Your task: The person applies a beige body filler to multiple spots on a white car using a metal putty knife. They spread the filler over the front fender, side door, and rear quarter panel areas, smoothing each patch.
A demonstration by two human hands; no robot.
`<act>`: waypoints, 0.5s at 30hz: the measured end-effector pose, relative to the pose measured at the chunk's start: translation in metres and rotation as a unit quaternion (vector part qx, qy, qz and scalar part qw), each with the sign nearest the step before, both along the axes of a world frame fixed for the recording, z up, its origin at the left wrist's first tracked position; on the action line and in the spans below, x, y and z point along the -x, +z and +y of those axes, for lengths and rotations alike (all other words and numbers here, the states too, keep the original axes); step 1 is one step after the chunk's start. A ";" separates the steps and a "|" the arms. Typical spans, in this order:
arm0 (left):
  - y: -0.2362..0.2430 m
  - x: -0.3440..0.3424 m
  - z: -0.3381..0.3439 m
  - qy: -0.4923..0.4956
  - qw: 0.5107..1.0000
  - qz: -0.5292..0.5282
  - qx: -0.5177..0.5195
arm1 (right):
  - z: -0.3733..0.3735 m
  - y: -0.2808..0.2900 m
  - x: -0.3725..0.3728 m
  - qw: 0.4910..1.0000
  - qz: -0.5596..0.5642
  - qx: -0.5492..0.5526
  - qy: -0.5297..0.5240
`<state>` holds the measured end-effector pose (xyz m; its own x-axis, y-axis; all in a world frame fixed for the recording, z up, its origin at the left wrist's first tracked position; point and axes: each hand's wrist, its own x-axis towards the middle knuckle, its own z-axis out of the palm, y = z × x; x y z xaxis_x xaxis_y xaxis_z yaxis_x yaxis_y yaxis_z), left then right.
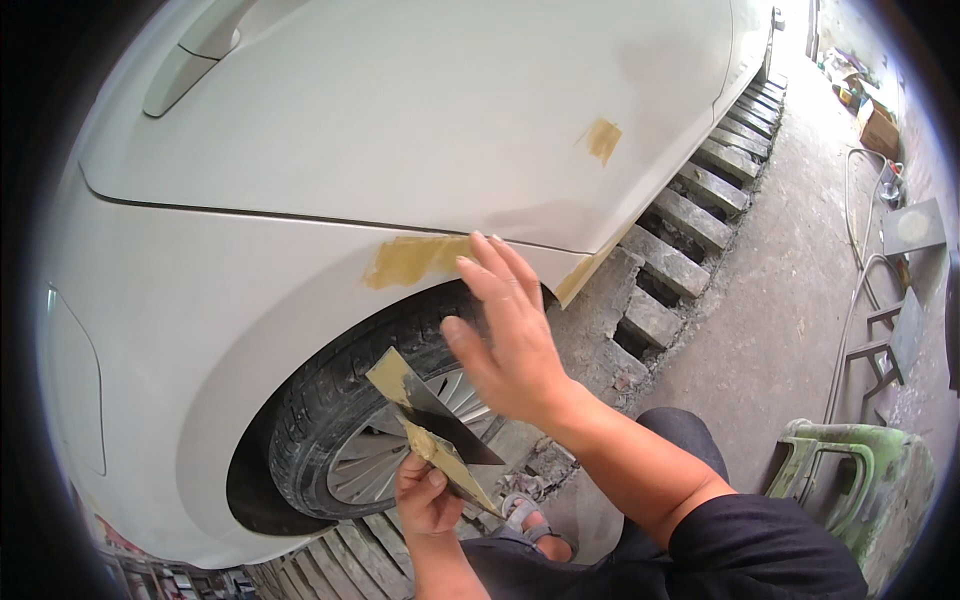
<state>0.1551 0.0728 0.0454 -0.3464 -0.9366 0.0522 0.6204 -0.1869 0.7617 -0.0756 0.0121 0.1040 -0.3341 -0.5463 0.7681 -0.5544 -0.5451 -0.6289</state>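
Car [400,130] cut off at top edge. Tyre [300,440] tucked under wheel arch, part behind right hand [515,350]. Wheel [365,465] partly blocked by upper scraper [440,415]. Right hand's fingers slightly blurred; can't tell if they touch the car. Left hand [430,500]: some fingers hidden behind lower scraper [455,470]; how upper scraper is held, unclear. Right sleeve [760,545] cut by lower edge. Green panel [850,480] runs into dark rim, lower right. Clutter [848,75] at floor's far right edge too small to tell.
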 end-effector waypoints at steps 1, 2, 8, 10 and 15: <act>0.000 -0.001 -0.001 0.003 1.000 -0.002 0.006 | -0.003 0.003 -0.005 1.000 -0.002 -0.004 -0.004; 0.000 -0.002 -0.002 0.004 1.000 -0.009 0.005 | -0.005 0.005 -0.010 1.000 0.001 -0.011 -0.008; 0.002 -0.004 -0.001 0.021 1.000 -0.010 -0.001 | -0.009 0.015 -0.027 0.999 0.013 -0.022 -0.048; 0.002 -0.005 -0.001 0.019 1.000 -0.009 0.000 | -0.009 0.018 -0.028 0.998 0.017 -0.015 -0.057; 0.003 -0.010 -0.007 -0.084 0.994 0.058 0.027 | -0.009 0.028 -0.034 0.999 0.019 0.018 -0.034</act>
